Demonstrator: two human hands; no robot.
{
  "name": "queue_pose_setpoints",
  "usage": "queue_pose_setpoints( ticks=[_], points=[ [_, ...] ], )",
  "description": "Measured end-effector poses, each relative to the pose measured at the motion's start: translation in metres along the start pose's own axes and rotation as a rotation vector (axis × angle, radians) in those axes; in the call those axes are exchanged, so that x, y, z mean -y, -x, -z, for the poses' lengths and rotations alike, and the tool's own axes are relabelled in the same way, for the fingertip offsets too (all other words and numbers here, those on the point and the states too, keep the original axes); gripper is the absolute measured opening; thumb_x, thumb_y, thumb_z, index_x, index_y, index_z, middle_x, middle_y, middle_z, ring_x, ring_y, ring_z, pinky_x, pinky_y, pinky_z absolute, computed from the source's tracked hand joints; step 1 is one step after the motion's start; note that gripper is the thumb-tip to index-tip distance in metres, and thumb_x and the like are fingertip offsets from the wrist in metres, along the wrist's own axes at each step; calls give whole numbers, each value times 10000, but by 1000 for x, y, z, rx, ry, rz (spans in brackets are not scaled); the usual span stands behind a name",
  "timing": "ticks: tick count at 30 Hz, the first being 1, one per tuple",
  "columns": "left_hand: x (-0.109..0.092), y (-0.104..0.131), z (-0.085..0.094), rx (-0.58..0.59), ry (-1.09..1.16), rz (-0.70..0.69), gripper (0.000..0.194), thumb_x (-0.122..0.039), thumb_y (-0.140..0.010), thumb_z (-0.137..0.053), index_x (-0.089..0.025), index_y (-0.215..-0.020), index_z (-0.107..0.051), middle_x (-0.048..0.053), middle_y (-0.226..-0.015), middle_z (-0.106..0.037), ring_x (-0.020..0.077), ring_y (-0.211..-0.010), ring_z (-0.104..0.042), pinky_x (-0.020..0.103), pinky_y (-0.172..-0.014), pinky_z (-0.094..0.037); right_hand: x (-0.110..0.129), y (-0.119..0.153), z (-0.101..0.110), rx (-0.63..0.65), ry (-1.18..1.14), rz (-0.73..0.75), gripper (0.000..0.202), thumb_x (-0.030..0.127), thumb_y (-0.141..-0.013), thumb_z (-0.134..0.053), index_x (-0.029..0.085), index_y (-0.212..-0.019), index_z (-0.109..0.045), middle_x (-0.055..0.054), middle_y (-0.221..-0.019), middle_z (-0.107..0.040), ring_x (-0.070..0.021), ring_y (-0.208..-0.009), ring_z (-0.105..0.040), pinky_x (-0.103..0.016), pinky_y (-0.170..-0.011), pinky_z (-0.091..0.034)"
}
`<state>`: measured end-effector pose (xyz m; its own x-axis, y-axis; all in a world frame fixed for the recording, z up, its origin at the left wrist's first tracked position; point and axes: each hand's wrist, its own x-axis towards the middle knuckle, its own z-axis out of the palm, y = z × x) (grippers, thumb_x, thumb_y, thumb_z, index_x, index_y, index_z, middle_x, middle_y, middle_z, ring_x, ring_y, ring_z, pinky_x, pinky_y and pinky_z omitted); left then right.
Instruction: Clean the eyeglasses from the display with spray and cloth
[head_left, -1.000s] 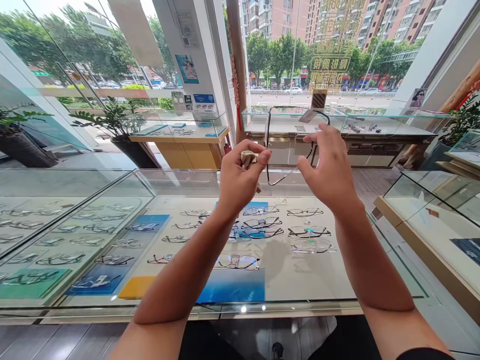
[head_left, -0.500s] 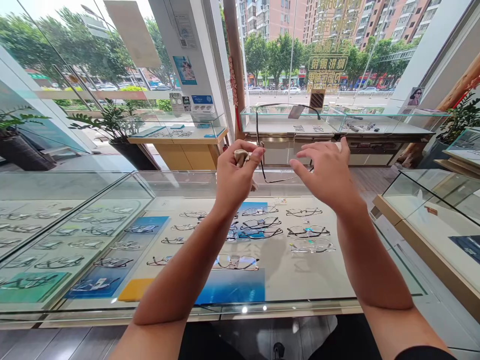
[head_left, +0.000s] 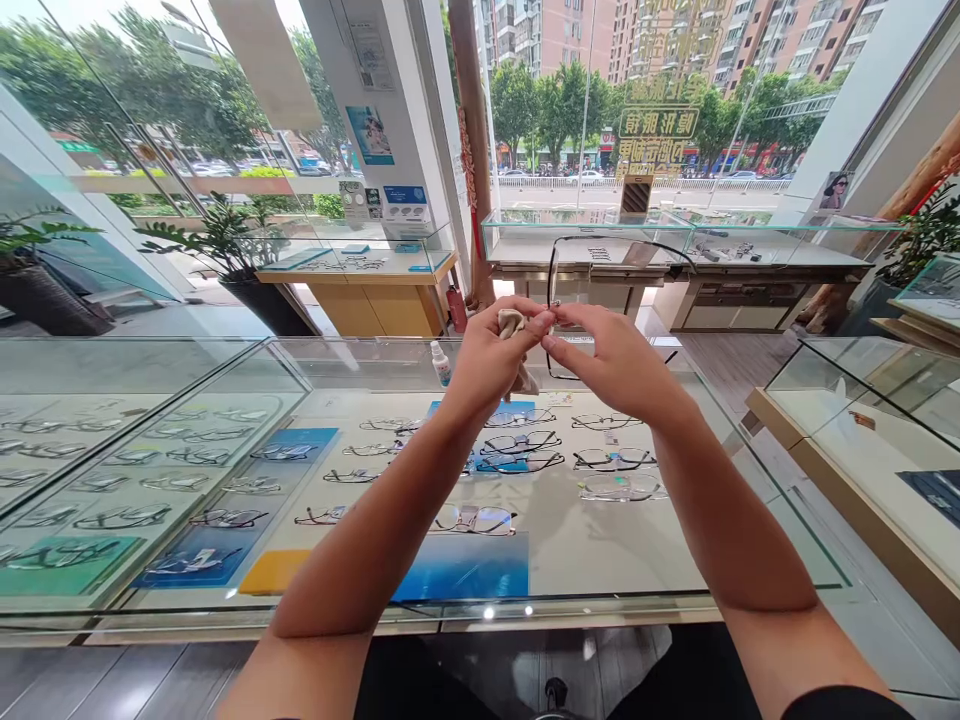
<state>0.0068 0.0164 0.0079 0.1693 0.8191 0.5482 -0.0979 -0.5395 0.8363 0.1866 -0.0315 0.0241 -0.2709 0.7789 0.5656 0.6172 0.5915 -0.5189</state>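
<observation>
My left hand [head_left: 491, 355] is closed, with a crumpled beige cloth [head_left: 528, 381] bunched in its palm and hanging below. Its thumb and forefinger pinch the side of a thin dark-framed pair of eyeglasses [head_left: 553, 268], held up above the glass counter. My right hand [head_left: 619, 360] meets it there, its thumb and fingers closing on the same part of the frame. One temple arm stretches out to the right over my right hand; part of the frame below is hidden behind that hand.
Beneath my hands stands a glass display counter [head_left: 600, 560] with several pairs of spectacles [head_left: 521, 442] inside. A small white spray bottle [head_left: 441, 364] is just left of my left hand. Another glass case [head_left: 885, 450] stands at the right, and more showcases line the window.
My right hand has moved left, from apart with spread fingers to pinching the eyeglasses beside my left fingertips. My left hand and the eyeglasses have shifted right and slightly down, uncovering the spray bottle.
</observation>
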Motion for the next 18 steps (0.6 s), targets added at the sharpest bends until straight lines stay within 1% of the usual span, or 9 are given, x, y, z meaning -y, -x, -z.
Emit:
queue_pose_setpoints(
  ticks=[3,6,9,12,14,16,18],
  points=[
    [1,-2,1,22,1,36,398,-586,-797,-936,-254,-788,-717,-15,-679,-559,123,-571,-463,306,-516,-373,3,-2,0,19,-25,23,351,489,-1114,-582,246,-1265,-786,-86,-1273,-831,-285,-1161,-739,-442,-1019,-522],
    [1,-3,2,36,13,50,383,-575,-801,-935,-252,-799,-728,-5,-707,-592,119,-568,-472,305,-507,-377,6,-2,0,13,-46,11,327,469,-1114,-589,235,-1231,-785,-84,-1238,-837,-276,-1108,-737,-434,-982,-516],
    [0,-3,3,54,49,96,365,-551,-770,-959,-255,-811,-749,-4,-714,-622,114,-567,-481,291,-495,-376,7,-2,2,27,-65,-6,309,463,-1103,-604,245,-1220,-789,-72,-1213,-843,-269,-1083,-735,-429,-963,-515],
    [-1,-2,3,70,70,144,349,-512,-751,-964,-252,-797,-736,-9,-706,-625,110,-555,-479,284,-485,-374,7,-2,2,35,-73,-17,282,437,-1084,-623,257,-1217,-794,-59,-1189,-845,-255,-1072,-732,-416,-948,-511],
    [-1,-2,3,84,68,171,322,-474,-760,-951,-247,-806,-727,-14,-708,-622,108,-552,-482,284,-491,-386,6,-3,2,37,-67,-26,268,412,-1077,-619,247,-1175,-805,-59,-1146,-846,-246,-1038,-732,-410,-923,-512],
    [-1,-3,4,94,63,187,272,-421,-782,-923,-243,-861,-733,-9,-751,-644,113,-580,-515,285,-519,-416,4,-4,2,30,-55,-38,273,398,-1074,-605,239,-1151,-813,-66,-1132,-850,-245,-1020,-738,-416,-916,-520],
    [1,-5,7,90,65,195,238,-343,-793,-880,-241,-949,-733,9,-844,-685,127,-646,-568,284,-559,-444,2,-4,1,3,-39,-64,288,391,-1061,-613,233,-1191,-815,-83,-1195,-855,-262,-1057,-753,-440,-947,-536]
  ],
)
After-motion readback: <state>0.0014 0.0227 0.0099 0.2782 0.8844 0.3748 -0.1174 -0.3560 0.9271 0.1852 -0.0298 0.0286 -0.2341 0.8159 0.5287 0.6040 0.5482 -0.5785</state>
